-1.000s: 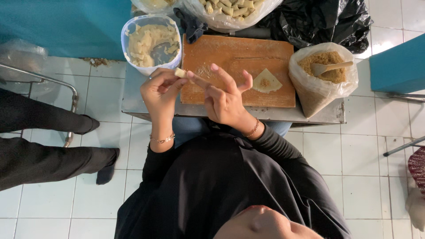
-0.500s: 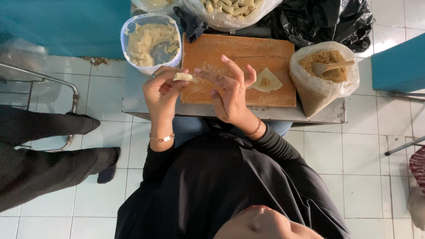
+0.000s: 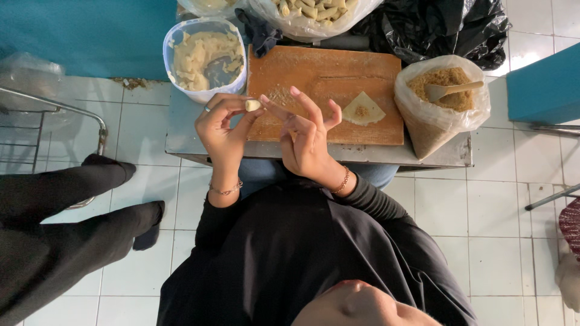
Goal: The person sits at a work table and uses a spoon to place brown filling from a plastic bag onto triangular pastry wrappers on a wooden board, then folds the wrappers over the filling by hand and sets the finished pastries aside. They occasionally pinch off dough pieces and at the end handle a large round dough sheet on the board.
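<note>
Near the middle of the frame, both hands now pinch the small pale rolled dough piece (image 3: pixel 253 105) tighter: left hand (image 3: pixel 225 130) grips it, right hand (image 3: pixel 304 136) presses its end with fingers spread.

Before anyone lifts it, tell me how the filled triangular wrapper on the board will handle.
The triangular wrapper looks thin and flat on the wooden board, so it would probably sag if lifted by one corner. The filling lies loose on top, so tilting may spill it. It seems light and apt to tear.

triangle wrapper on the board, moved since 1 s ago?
No. The triangular wrapper lies at the same spot near the right end of the wooden board, beside the bag of brown filling, as in both earlier pictures.
</note>
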Tool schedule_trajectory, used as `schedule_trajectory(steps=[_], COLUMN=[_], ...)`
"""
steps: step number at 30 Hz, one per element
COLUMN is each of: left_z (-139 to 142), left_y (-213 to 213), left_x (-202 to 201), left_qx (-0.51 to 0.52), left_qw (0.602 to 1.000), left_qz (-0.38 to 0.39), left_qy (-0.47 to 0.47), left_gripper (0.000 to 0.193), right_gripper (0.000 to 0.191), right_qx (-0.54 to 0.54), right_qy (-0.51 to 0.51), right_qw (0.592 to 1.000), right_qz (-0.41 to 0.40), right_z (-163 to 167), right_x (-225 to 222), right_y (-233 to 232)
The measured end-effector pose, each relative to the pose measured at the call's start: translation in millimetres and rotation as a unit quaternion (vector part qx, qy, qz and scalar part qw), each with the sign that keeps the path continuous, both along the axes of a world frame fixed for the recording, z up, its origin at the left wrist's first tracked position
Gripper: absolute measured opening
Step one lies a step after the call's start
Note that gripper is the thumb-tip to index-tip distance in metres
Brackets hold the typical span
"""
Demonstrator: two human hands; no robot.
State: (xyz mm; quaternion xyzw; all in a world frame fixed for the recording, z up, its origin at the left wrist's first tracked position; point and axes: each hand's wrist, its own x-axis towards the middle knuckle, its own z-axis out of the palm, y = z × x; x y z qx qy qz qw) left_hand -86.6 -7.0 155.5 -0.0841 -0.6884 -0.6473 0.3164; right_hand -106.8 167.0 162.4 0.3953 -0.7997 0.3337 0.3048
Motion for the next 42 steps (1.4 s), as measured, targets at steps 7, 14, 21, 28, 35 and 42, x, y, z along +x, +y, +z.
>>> schedule_trajectory(steps=[7,14,21,28,35,42], left_z=[-8.4,-13.8,-20.5,-28.5,-37.2,-45.6], left_y=[-3.5,-6.8,0.1,7.9,20.9,73.2], left_x=[-1.4,-2.8,-5.5,-13.5,-28.3,-18.0], left_qx=[0.041,0.107,0.147,0.159,0.071,-0.288], left_qw=[0.999,0.989,0.982,0.978,0.985,0.954], left_qz=[-0.022,-0.056,-0.094,-0.11,-0.101,0.069], left_qy=[-0.003,-0.079,-0.067,-0.072,-0.118,-0.045], left_gripper=[0.019,0.015,0.014,0.004,0.023,0.02], right_gripper=[0.042,0.034,0.032,0.023,0.022,0.033], right_qx=[-0.041,-0.172,-0.011,-0.001,0.012,0.159], right_qy=[-0.035,-0.189,-0.046,-0.042,-0.018,0.085], right_qw=[0.997,0.961,0.994,0.996,0.975,0.945], right_qz=[0.058,0.101,-0.095,-0.073,-0.219,-0.273], right_z=[-7.3,-2.5,7.4,-0.4,3.4,-2.4], right_x=[-5.9,-17.7,-14.8,-39.7,-159.0,-125.7], right_y=[4.7,15.2,10.9,21.3,48.8,84.2])
